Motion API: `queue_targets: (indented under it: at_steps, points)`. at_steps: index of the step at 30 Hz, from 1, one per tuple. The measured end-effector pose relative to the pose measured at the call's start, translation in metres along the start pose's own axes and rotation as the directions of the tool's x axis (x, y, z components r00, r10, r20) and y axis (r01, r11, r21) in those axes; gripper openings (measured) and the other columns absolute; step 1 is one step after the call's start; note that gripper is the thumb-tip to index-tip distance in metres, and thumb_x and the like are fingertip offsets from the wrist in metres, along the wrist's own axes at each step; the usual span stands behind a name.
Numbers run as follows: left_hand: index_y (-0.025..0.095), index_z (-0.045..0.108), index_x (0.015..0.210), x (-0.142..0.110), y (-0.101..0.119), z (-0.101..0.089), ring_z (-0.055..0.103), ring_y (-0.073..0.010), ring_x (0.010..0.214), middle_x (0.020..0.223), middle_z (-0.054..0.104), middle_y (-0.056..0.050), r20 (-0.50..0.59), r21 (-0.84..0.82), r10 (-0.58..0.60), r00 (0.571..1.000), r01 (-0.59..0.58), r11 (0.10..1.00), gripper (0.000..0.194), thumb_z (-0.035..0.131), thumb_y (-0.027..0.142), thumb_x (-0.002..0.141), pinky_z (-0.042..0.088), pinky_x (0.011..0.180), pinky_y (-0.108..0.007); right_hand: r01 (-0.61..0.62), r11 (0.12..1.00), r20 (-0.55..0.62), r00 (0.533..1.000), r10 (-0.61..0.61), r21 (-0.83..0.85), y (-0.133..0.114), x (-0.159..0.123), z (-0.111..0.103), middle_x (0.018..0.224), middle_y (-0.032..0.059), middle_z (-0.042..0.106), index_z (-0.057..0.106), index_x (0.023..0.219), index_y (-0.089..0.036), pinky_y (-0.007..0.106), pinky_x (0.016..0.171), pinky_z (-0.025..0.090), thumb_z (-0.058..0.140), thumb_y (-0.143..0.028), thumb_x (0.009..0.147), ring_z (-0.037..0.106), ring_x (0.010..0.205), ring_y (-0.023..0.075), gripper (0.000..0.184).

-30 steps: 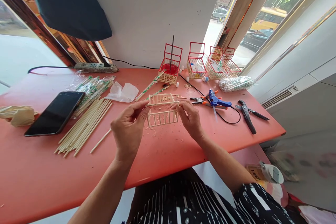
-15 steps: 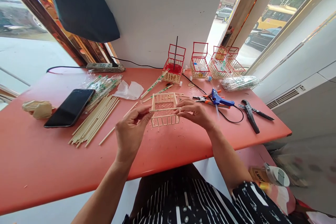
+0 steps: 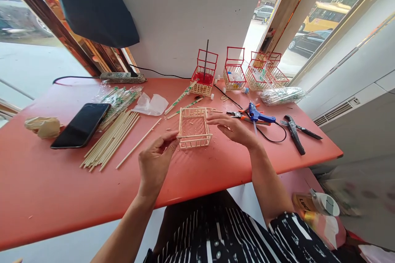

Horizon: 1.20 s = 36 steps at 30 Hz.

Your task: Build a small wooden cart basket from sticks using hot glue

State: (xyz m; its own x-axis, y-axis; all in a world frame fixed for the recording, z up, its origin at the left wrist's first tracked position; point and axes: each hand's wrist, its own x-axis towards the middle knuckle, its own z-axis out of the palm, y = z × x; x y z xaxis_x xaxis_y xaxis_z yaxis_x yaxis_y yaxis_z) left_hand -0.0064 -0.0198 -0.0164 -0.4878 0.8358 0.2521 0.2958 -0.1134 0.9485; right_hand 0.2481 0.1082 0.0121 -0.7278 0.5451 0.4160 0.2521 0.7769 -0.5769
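Observation:
A small open basket frame (image 3: 193,144) built from thin wooden sticks rests on the red table in front of me. Along its near top edge lies a short wooden stick (image 3: 197,136). My left hand (image 3: 156,157) pinches that stick's left end between thumb and fingers, at the near left corner; the fingertips partly hide the joint. Beside the frame's right side hovers my right hand (image 3: 232,130), its fingers stretched out and nothing in them.
Left lie a phone (image 3: 80,125), a bundle of sticks (image 3: 111,141) and a single stick (image 3: 138,144). Rightward are a blue glue gun (image 3: 261,115), pliers (image 3: 236,114) and black-handled cutters (image 3: 294,133). Red-trimmed stick carts (image 3: 234,76) stand along the back.
The short stick has come down toward me onto the frame's near top edge. My right hand has let go of it and drawn away to the right; the left keeps its pinch.

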Motion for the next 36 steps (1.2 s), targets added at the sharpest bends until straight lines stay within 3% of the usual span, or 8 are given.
queue_targets:
  at_steps: [5, 10, 14, 20, 25, 32, 36]
  points:
    - [0.023, 0.083, 0.109, -0.004, 0.002, -0.003, 0.077, -0.0208, 0.094, 0.106, 0.084, -0.004, 0.039, -0.024, -0.042, 0.998, 0.043, 0.999, 0.032, 0.079, 0.040, 0.082, 0.062, 0.091, -0.035, -0.108, 0.993, -0.077, 0.992, 0.104, -0.047, 0.003, 0.001, 0.006, 0.137, 0.0090, 0.074, 0.076, 0.129, -0.024, 0.044, 0.118, 0.052, 0.048, -0.013, 0.105, 0.065, 0.137, 0.0224, 0.039]
    - [0.024, 0.081, 0.116, -0.004, -0.002, -0.015, 0.073, -0.0172, 0.090, 0.116, 0.081, -0.005, 0.056, 0.076, 0.019, 0.998, -0.023, 0.997, 0.031, 0.068, 0.040, 0.093, 0.058, 0.088, -0.032, -0.218, 0.973, -0.138, 0.969, 0.206, -0.075, 0.007, 0.002, 0.011, 0.134, 0.0106, 0.076, 0.078, 0.124, -0.020, 0.039, 0.114, 0.054, 0.047, -0.014, 0.104, 0.071, 0.129, 0.0229, 0.037]
    - [0.023, 0.079, 0.120, -0.002, -0.016, -0.022, 0.073, -0.0208, 0.093, 0.112, 0.081, -0.007, 0.121, 0.131, -0.033, 0.992, 0.017, 0.991, 0.038, 0.068, 0.044, 0.091, 0.059, 0.090, -0.036, -0.278, 0.955, -0.130, 0.956, 0.264, -0.106, 0.008, 0.002, 0.015, 0.122, 0.0099, 0.081, 0.079, 0.119, -0.019, 0.037, 0.107, 0.057, 0.048, -0.012, 0.102, 0.075, 0.119, 0.0226, 0.036]
    - [0.019, 0.067, 0.141, 0.004, -0.034, -0.017, 0.071, -0.0272, 0.118, 0.137, 0.073, -0.014, 0.256, 0.053, -0.068, 0.964, 0.056, 0.997, 0.056, 0.063, 0.046, 0.093, 0.060, 0.099, -0.044, -0.347, 0.927, -0.074, 0.938, 0.340, -0.141, 0.003, 0.004, 0.019, 0.121, 0.0096, 0.082, 0.080, 0.118, -0.019, 0.036, 0.106, 0.056, 0.050, -0.007, 0.100, 0.075, 0.117, 0.0224, 0.037]
    - [0.023, 0.058, 0.152, 0.008, -0.033, -0.014, 0.063, -0.0279, 0.137, 0.153, 0.063, -0.012, 0.327, 0.045, -0.015, 0.945, 0.000, 0.999, 0.061, 0.061, 0.038, 0.093, 0.054, 0.112, -0.046, -0.346, 0.926, -0.030, 0.938, 0.346, -0.148, -0.003, 0.006, 0.019, 0.121, 0.0122, 0.081, 0.080, 0.116, -0.015, 0.035, 0.105, 0.055, 0.050, -0.005, 0.099, 0.075, 0.117, 0.0223, 0.035]
    - [0.022, 0.071, 0.138, 0.013, -0.029, -0.011, 0.055, -0.0286, 0.148, 0.147, 0.069, -0.011, 0.378, 0.087, 0.114, 0.919, -0.158, 0.984, 0.050, 0.055, 0.025, 0.091, 0.043, 0.124, -0.047, -0.341, 0.935, 0.023, 0.938, 0.345, -0.099, -0.002, 0.006, 0.021, 0.117, 0.0094, 0.081, 0.079, 0.115, -0.016, 0.033, 0.100, 0.055, 0.050, -0.007, 0.098, 0.075, 0.109, 0.0205, 0.035]
    - [0.023, 0.072, 0.138, 0.014, -0.030, -0.009, 0.053, -0.0281, 0.149, 0.150, 0.066, -0.011, 0.381, 0.091, 0.135, 0.915, -0.182, 0.979, 0.051, 0.053, 0.023, 0.090, 0.041, 0.126, -0.047, -0.372, 0.925, 0.021, 0.927, 0.375, -0.080, -0.003, 0.006, 0.020, 0.114, 0.0102, 0.082, 0.080, 0.113, -0.015, 0.034, 0.099, 0.056, 0.050, -0.007, 0.096, 0.075, 0.108, 0.0222, 0.035]
